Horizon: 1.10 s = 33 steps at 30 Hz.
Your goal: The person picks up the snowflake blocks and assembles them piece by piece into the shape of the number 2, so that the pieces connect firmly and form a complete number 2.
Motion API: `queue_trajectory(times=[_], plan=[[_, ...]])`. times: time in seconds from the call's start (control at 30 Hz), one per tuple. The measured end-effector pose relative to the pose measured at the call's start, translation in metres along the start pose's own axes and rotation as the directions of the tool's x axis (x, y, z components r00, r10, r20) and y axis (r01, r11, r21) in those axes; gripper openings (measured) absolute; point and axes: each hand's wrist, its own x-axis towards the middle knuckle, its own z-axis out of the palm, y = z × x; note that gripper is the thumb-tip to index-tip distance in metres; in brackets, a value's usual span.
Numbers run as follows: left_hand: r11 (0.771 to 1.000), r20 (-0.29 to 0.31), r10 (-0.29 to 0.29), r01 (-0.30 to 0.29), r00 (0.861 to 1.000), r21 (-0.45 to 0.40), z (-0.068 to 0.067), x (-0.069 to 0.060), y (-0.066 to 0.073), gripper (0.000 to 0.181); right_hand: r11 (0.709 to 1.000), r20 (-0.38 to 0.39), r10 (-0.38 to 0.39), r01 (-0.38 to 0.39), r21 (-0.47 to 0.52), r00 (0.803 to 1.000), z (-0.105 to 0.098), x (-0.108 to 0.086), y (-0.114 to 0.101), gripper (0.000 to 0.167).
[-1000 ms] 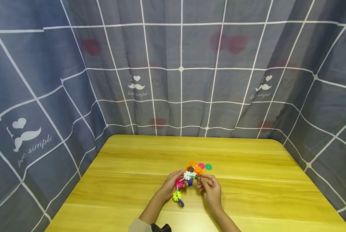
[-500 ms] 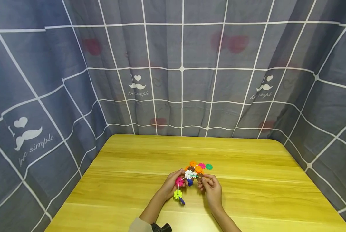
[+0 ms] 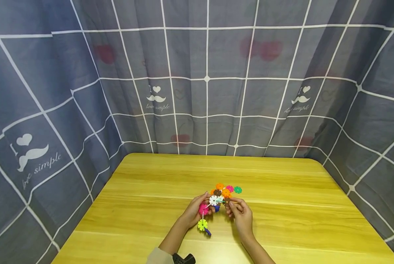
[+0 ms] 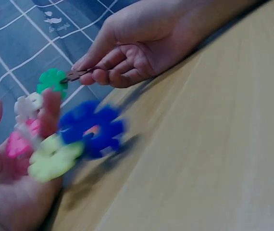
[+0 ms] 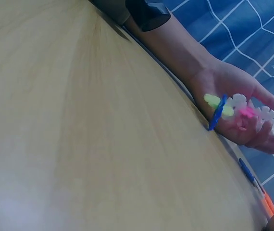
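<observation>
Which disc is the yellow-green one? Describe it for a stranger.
At the wooden table, find the left hand and the pink disc it holds. In the head view, the yellow-green disc sits below that, beside a blue disc; no neighbour shares its colour.

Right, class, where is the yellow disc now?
In the head view, the yellow disc is by the left hand, between a pink disc above and a blue disc below.

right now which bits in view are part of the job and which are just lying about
Seemingly in the job:
held by left hand: blue disc, yellow disc, pink disc, white discs, green disc
pinched by right hand: brown disc

Lying beyond, apparently unused:
orange discs
another brown disc
another pink disc
another green disc
</observation>
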Motion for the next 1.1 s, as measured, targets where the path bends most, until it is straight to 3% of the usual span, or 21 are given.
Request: queue_trajectory(times=[0.13, 0.3, 0.37, 0.43, 0.53, 0.6, 0.77, 0.87, 0.93, 0.97, 1.1], plan=[[0.993, 0.102, -0.046, 0.035, 0.994, 0.112, 0.0, -0.002, 0.001, 0.052, 0.998, 0.048, -0.048, 0.05, -0.048, 0.998, -0.001, -0.002, 0.001, 0.019], [0.983, 0.134, -0.073, 0.048, 0.988, 0.178, 0.002, -0.002, 0.001, 0.038, 0.983, 0.123, -0.136, 0.149, -0.106, 0.983, -0.001, -0.002, 0.004, 0.019], [0.984, 0.137, -0.058, 0.034, 0.989, 0.172, 0.002, -0.002, 0.0, 0.034, 0.956, 0.142, -0.185, 0.212, -0.205, 0.972, -0.002, -0.001, 0.007, 0.018], [0.987, 0.138, -0.041, 0.019, 0.99, 0.16, 0.001, -0.002, 0.0, 0.033, 0.888, 0.168, -0.235, 0.282, -0.363, 0.957, -0.002, 0.0, 0.009, 0.018], [0.992, 0.114, -0.029, 0.014, 0.993, 0.129, 0.001, -0.003, 0.0, 0.029, 0.715, 0.241, -0.278, 0.368, -0.595, 0.93, 0.0, 0.001, 0.013, 0.022], [0.995, 0.089, -0.027, 0.019, 0.996, 0.093, 0.0, -0.003, 0.0, 0.025, 0.622, 0.281, -0.273, 0.391, -0.678, 0.92, 0.002, 0.001, 0.014, 0.029], [1.0, 0.059, 0.003, -0.004, 0.998, 0.025, -0.001, -0.002, -0.001, 0.016, 0.503, 0.33, -0.264, 0.421, -0.755, 0.906, 0.007, 0.004, 0.018, 0.037], [1.0, 0.06, 0.019, -0.02, 0.998, 0.015, -0.002, -0.001, -0.002, 0.014, 0.464, 0.357, -0.277, 0.45, -0.763, 0.892, 0.009, 0.007, 0.021, 0.037], [1.0, 0.055, 0.024, -0.024, 0.998, 0.01, -0.001, -0.001, -0.002, 0.014, 0.484, 0.367, -0.279, 0.46, -0.745, 0.888, 0.009, 0.008, 0.022, 0.035], [1.0, 0.046, 0.022, -0.023, 0.999, 0.008, -0.001, -0.001, -0.002, 0.014, 0.525, 0.36, -0.276, 0.454, -0.72, 0.891, 0.009, 0.009, 0.022, 0.032], [1.0, -0.02, 0.022, -0.022, 1.0, 0.008, 0.001, 0.0, -0.002, 0.016, 0.762, 0.282, -0.262, 0.377, -0.526, 0.923, 0.008, 0.011, 0.02, 0.02]])
